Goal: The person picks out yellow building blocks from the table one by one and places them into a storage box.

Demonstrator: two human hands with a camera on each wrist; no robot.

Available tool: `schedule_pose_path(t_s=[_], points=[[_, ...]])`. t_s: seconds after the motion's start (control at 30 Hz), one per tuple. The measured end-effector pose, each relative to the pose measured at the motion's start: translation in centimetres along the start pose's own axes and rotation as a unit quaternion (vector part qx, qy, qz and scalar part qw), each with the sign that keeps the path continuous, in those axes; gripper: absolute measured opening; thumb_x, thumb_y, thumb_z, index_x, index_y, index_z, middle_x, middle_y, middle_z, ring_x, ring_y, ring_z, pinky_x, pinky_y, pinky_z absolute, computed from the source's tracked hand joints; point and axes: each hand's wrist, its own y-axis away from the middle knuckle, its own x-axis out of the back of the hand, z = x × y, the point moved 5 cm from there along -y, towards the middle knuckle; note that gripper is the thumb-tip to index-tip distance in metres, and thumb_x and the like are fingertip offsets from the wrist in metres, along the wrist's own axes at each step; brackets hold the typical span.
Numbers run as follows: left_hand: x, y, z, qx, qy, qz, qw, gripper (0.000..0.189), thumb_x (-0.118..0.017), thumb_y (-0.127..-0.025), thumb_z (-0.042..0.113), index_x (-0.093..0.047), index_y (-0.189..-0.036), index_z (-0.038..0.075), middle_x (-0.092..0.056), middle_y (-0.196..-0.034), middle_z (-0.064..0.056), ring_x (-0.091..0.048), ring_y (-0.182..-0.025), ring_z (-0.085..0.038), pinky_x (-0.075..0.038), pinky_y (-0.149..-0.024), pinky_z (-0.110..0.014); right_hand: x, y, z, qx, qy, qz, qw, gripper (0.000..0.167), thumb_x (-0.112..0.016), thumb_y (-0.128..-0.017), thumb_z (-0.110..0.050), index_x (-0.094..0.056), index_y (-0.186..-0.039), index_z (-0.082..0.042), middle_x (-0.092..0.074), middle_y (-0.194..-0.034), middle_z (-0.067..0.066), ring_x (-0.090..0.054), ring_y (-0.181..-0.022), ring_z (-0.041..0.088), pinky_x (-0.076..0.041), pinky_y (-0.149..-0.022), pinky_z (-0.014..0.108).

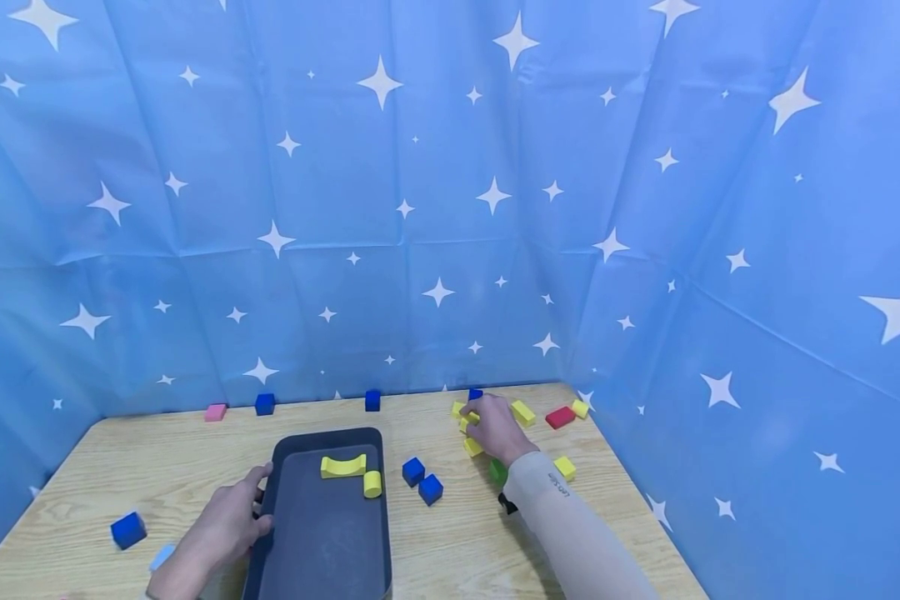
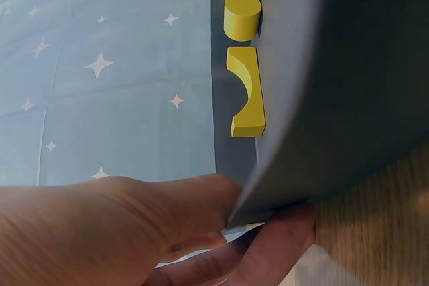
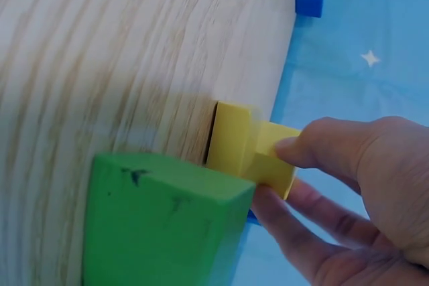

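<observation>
My left hand [image 1: 221, 527] grips the left rim of a dark grey tray [image 1: 322, 550]; the left wrist view has the thumb above the edge and fingers below. Inside the tray lie a yellow arched block [image 1: 342, 467] and a yellow cylinder [image 1: 372, 484]. At the back right, my right hand [image 1: 497, 429] pinches a yellow block [image 3: 273, 155] between thumb and fingers. Right beside that piece, another yellow block [image 3: 230, 140] stands on the table. A green block [image 3: 161, 222] is close by, partly hidden by the sleeve in the head view.
Two blue cubes [image 1: 422, 482] lie right of the tray. More blue cubes [image 1: 265, 404] and a pink block [image 1: 215, 412] line the back edge. A blue cube [image 1: 128, 530] sits at left. A red block [image 1: 560, 417] and several yellow blocks [image 1: 523, 413] lie at right. Starry curtains [image 1: 435, 208] border the table.
</observation>
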Motion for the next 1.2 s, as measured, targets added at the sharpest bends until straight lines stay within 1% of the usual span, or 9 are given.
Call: schedule_pose_path(t_s=[0.1, 0.2, 0.3, 0.5, 0.57, 0.7, 0.77, 1.0, 1.2], points=[[0.0, 0.0, 0.1, 0.000, 0.001, -0.001, 1.0000, 0.079, -0.082, -0.102, -0.005, -0.042, -0.169, -0.014, -0.075, -0.131, -0.035, -0.081, -0.105, -0.037, -0.071, -0.075, -0.044, 0.1, 0.0, -0.2, 0.003, -0.003, 0.003, 1.0000, 0.030, -0.082, -0.101, 0.005, -0.088, -0.129, -0.004, -0.082, -0.141, 0.020, -0.077, -0.110, 0.026, -0.064, -0.075, 0.032], [0.0, -0.1, 0.1, 0.000, -0.002, -0.001, 1.0000, 0.079, -0.082, -0.102, -0.004, -0.042, -0.169, -0.014, -0.075, -0.131, -0.035, -0.081, -0.105, -0.037, -0.071, -0.077, -0.044, 0.2, 0.1, -0.5, 0.009, -0.003, 0.006, 0.9999, 0.029, -0.082, -0.102, 0.005, -0.088, -0.129, -0.004, -0.083, -0.140, 0.019, -0.078, -0.107, 0.025, -0.064, -0.074, 0.030], [0.0, 0.0, 0.1, -0.003, -0.007, 0.001, 1.0000, 0.080, -0.083, -0.102, -0.004, -0.042, -0.169, -0.014, -0.076, -0.131, -0.034, -0.081, -0.107, -0.038, -0.071, -0.078, -0.045, 0.3, 0.2, -1.0, 0.017, -0.001, 0.010, 0.9998, 0.029, -0.083, -0.102, 0.004, -0.088, -0.129, -0.004, -0.084, -0.138, 0.018, -0.079, -0.114, 0.027, -0.064, -0.078, 0.031], [0.1, -0.1, 0.1, -0.005, -0.012, 0.003, 0.9999, 0.080, -0.084, -0.101, -0.003, -0.042, -0.169, -0.015, -0.077, -0.131, -0.034, -0.080, -0.110, -0.041, -0.072, -0.081, -0.047, 0.5, 0.4, -2.1, 0.033, -0.014, 0.008, 0.9993, 0.032, -0.079, -0.103, 0.006, -0.087, -0.132, -0.003, -0.083, -0.139, 0.019, -0.068, -0.094, 0.024, -0.054, -0.068, 0.029], [0.1, -0.1, 0.1, -0.004, -0.011, 0.001, 0.9999, 0.080, -0.083, -0.102, -0.003, -0.042, -0.169, -0.015, -0.077, -0.131, -0.034, -0.080, -0.110, -0.041, -0.072, -0.079, -0.046, 0.5, 0.5, -2.4, 0.038, -0.015, 0.010, 0.9991, 0.032, -0.079, -0.103, 0.006, -0.087, -0.132, -0.004, -0.082, -0.138, 0.018, -0.070, -0.100, 0.025, -0.057, -0.072, 0.031], [0.0, -0.1, 0.0, -0.002, -0.013, -0.001, 0.9999, 0.079, -0.083, -0.102, -0.003, -0.042, -0.169, -0.015, -0.077, -0.131, -0.033, -0.080, -0.110, -0.041, -0.072, -0.080, -0.047, 0.4, 0.7, -3.1, 0.047, -0.020, 0.013, 0.9986, 0.032, -0.079, -0.102, 0.006, -0.088, -0.132, -0.005, -0.081, -0.138, 0.018, -0.073, -0.131, 0.035, -0.066, -0.091, 0.041], [0.0, -0.1, -0.1, -0.002, -0.015, 0.000, 0.9999, 0.079, -0.084, -0.101, -0.003, -0.043, -0.168, -0.015, -0.077, -0.130, -0.033, -0.080, -0.111, -0.041, -0.072, -0.081, -0.047, 0.4, 0.8, -3.5, 0.053, -0.020, 0.012, 0.9983, 0.032, -0.080, -0.103, 0.005, -0.088, -0.131, -0.006, -0.082, -0.139, 0.017, -0.072, -0.139, 0.039, -0.068, -0.097, 0.046], [-0.2, -0.2, -0.2, 0.000, 0.000, 0.000, 1.0000, 0.079, -0.083, -0.101, -0.004, -0.043, -0.168, -0.015, -0.076, -0.130, -0.035, -0.080, -0.107, -0.040, -0.071, -0.074, -0.044, 0.4, 1.3, -5.7, 0.088, -0.009, 0.012, 0.9960, 0.030, -0.081, -0.103, 0.002, -0.088, -0.131, -0.007, -0.083, -0.137, 0.017, -0.077, -0.126, 0.035, -0.070, -0.087, 0.039], [-0.2, -0.1, -0.1, -0.002, 0.000, 0.000, 1.0000, 0.079, -0.083, -0.101, -0.004, -0.042, -0.168, -0.015, -0.076, -0.130, -0.035, -0.081, -0.107, -0.041, -0.071, -0.074, -0.044, 0.2, 2.1, -8.0, 0.118, -0.009, 0.010, 0.9929, 0.029, -0.080, -0.105, 0.000, -0.088, -0.132, -0.006, -0.083, -0.136, 0.017, -0.079, -0.127, 0.036, -0.073, -0.091, 0.040]])
